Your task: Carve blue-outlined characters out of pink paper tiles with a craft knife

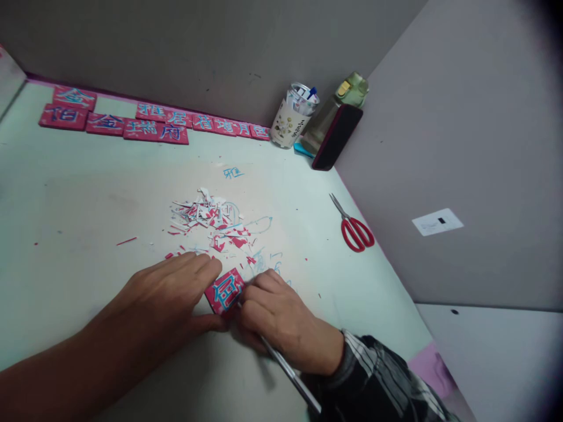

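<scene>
A small red tile [224, 290] with a blue character on it lies flat on the pale table [79, 205] near the front. My left hand [173, 293] presses on its left side, fingers and thumb around the edge. My right hand [279, 322] grips a thin metal cutting tool [288, 370] like a pen, its tip at the tile's lower right edge. The tip itself is hidden by my fingers.
A heap of red, white and blue scraps [211, 220] lies just beyond the tile. Finished red tiles [145, 120] line the back wall. A cup of pens [294, 115], a green bottle [341, 99], a dark phone [336, 138] and red scissors [355, 228] sit to the right.
</scene>
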Available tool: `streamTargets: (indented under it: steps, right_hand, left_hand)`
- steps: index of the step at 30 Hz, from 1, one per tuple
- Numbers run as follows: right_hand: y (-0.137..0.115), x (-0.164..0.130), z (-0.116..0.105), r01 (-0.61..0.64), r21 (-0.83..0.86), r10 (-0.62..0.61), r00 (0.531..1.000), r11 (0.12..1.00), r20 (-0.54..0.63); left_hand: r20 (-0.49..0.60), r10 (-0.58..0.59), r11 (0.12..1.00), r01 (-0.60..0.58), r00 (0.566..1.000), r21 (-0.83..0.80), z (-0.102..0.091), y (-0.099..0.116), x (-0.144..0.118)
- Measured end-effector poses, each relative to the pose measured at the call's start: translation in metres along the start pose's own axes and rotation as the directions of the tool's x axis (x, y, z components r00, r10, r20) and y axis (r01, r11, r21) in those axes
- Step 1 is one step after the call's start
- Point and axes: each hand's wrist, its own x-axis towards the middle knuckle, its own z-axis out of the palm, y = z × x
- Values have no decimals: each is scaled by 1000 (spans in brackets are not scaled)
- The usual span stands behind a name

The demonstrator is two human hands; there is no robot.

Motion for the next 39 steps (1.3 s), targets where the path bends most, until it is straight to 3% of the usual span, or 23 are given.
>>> streamTargets:
  steps: [5, 12, 17, 20, 22, 25, 27, 31, 39]
  right_hand:
    - [0, 2, -12, 76, -67, -68, 992, 995, 107]
    - [6, 2, -17, 104, -16, -102, 988, 994, 116]
    - [12, 0, -14, -8, 205, -14, 994, 979, 108]
    - [11, -1, -16, -130, 416, 118, 992, 900, 53]
    - [9, 0, -20, -256, 523, 284, 958, 813, 28]
    - [4, 2, -24, -429, 669, 545, 838, 607, 43]
    - [1, 4, -24, -472, 750, 643, 761, 464, 81]
    - [1, 5, -20, -483, 816, 683, 713, 316, 157]
    - [3, 2, -15, -513, 811, 698, 689, 281, 194]
  left_hand:
    - [-3, 18, 1000, -18, 1000, -9, 0, -3, -1]
    - [-19, 45, 999, -44, 999, 26, 1, -3, 2]
    - [24, -3, 999, 2, 1000, 40, 1, -2, 1]
    - [25, -6, 1000, 5, 1000, 30, 0, -2, 1]
    - [34, -5, 1000, 5, 999, 20, -1, -2, 1]
    - [48, -14, 1000, 13, 999, 21, -2, -1, 2]
    - [40, -33, 999, 31, 999, 29, -3, 1, 3]
    - [-31, -32, 999, 32, 999, 20, -2, 4, 4]
    - [-127, 6, 1000, -4, 992, 15, 6, 10, 8]
